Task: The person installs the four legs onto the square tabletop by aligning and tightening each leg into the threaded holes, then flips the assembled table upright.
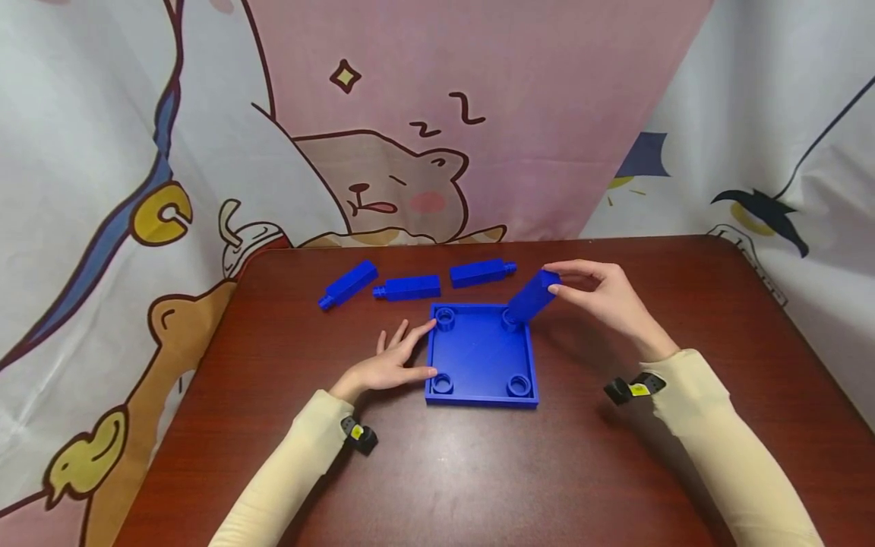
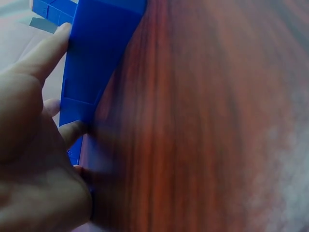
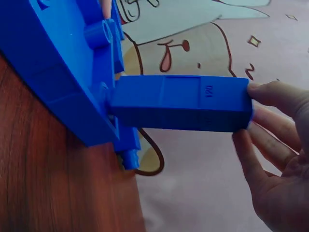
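Observation:
A square blue tray-like base [image 1: 481,353] with a raised rim and a round socket at each corner lies on the table. Fingertips and thumb of my left hand [image 1: 384,370] are spread along its left side, touching the rim. My right hand [image 1: 608,300] pinches the top end of a blue square leg [image 1: 533,298] between thumb and fingers. The leg's lower end is at the far right socket, and its body rises from there. In the right wrist view, the leg [image 3: 178,99] bears the number 120 near the held end; its bottom tip is hidden at the socket.
Three more blue legs with threaded ends, a left one [image 1: 350,283], a middle one [image 1: 413,288] and a right one [image 1: 477,273], lie behind the base on the brown wooden table [image 1: 437,471]. A cartoon-printed curtain [image 1: 533,99] hangs beyond the table's back edge.

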Tool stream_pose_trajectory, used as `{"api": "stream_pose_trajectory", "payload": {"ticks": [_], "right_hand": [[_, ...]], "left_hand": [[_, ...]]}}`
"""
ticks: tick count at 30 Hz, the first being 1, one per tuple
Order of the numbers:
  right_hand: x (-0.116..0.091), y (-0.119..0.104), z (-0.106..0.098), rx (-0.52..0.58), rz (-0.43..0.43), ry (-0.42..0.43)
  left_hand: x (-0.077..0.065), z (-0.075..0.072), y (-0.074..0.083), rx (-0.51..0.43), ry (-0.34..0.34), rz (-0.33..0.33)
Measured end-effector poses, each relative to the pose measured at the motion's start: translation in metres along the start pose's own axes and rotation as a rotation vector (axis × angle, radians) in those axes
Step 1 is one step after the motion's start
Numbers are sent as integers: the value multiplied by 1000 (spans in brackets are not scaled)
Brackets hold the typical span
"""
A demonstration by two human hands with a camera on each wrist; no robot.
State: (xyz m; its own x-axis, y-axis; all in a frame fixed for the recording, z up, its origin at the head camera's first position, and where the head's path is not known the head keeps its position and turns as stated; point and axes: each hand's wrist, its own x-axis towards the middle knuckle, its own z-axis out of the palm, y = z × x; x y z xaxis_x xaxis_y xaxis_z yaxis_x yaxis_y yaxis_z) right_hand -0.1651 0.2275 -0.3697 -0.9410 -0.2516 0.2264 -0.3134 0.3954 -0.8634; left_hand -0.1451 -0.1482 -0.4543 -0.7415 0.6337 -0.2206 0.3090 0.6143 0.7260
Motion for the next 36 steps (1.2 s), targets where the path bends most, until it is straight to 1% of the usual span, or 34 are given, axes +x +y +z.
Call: {"api": "stream_pose_trajectory", "payload": {"ticks": [7, 11, 13, 19, 22, 28, 30, 33, 36], "right_hand": [[6, -33, 17, 28, -28, -61], [9, -36, 26, 57, -28, -87], [9, -35, 29, 62, -30, -87], [8, -36, 29, 63, -24, -70], [8, -31, 28, 70, -32, -72], [14, -2, 25, 109, -72, -80], [17, 4, 23, 126, -87, -89], [20, 8, 19, 168, -83, -129], [23, 10, 16, 234, -64, -209]], "left_hand": [[0, -3, -1, -7, 0, 24], [1, -4, -1, 4, 4, 33], [1, -4, -1, 8, 5, 35], [0, -3, -3, 3, -1, 31], [0, -3, -4, -2, 0, 37], [-1, -2, -4, -6, -6, 36], [-1, -2, -4, -6, -5, 38], [0, -2, -5, -4, -3, 40], [-1, -1, -5, -3, -4, 36]]}}
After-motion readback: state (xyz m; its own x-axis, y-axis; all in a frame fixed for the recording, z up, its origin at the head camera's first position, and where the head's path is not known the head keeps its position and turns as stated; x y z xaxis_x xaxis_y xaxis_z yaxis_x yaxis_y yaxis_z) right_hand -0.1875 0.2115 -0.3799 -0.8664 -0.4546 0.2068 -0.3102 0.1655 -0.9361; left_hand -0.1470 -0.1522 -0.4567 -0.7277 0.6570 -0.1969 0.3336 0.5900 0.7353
